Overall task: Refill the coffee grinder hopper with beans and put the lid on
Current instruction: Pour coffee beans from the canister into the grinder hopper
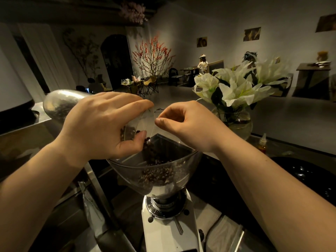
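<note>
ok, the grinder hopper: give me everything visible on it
The hopper is a clear, smoke-tinted plastic funnel, upright on the white grinder, narrowing to a collar above the numbered dial. Its top is open; no lid is in view. Coffee beans fill its lower part, and more fall in from the bean bag, which the left hand grips tilted over the rim. The right hand pinches the bag's clear mouth.

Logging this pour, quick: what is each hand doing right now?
Left hand: grips the bean bag, tipping beans into the hopper.
Right hand: pinches the bag's open edge.
</note>
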Motion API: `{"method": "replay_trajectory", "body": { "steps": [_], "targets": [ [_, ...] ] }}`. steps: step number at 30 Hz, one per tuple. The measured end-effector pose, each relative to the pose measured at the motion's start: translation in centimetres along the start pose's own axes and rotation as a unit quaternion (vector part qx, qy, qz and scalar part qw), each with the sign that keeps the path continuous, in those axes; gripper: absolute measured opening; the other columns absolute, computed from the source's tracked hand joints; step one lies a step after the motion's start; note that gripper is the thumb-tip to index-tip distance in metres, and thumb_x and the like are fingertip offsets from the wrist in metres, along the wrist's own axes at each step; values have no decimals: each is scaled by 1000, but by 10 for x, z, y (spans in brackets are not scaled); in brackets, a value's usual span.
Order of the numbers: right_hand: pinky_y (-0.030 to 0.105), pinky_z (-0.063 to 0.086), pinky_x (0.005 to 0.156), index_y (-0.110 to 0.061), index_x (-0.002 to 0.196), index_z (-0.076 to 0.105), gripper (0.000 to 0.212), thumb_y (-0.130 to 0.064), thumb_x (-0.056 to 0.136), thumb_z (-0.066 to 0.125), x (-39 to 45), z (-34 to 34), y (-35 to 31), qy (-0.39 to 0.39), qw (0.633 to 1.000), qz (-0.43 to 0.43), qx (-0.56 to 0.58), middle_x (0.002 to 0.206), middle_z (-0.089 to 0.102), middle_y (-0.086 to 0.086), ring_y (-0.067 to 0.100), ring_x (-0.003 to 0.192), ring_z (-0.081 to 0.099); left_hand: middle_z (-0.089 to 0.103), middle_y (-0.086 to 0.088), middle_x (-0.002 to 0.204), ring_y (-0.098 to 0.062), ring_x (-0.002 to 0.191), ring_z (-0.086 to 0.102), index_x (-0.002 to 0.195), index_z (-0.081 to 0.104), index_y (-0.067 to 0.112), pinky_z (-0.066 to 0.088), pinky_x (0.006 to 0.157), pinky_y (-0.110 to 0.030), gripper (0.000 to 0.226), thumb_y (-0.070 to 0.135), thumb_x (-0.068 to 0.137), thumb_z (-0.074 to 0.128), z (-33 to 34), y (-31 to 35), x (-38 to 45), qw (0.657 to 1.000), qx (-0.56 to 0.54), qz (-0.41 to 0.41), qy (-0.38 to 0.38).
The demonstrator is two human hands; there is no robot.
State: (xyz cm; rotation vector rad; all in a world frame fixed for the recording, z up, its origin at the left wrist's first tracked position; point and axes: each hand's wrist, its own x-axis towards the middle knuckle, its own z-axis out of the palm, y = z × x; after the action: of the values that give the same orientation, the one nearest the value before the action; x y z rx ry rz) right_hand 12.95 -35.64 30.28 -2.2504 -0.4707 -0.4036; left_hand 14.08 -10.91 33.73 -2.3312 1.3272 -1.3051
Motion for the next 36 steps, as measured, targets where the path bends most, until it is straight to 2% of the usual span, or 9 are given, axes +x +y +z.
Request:
{"method": "replay_trajectory", "body": {
  "steps": [36],
  "targets": [
    [47,63,96,-36,112,78,30,-60,100,66,-1,-1,-2,-7,1000,1,2,104,79,-18,4,103,72,80,-11,123,-34,106,80,134,75,9,64,85,-43,57,49,97,58,-1,1,0,1000,-5,4,3]
  ]
}}
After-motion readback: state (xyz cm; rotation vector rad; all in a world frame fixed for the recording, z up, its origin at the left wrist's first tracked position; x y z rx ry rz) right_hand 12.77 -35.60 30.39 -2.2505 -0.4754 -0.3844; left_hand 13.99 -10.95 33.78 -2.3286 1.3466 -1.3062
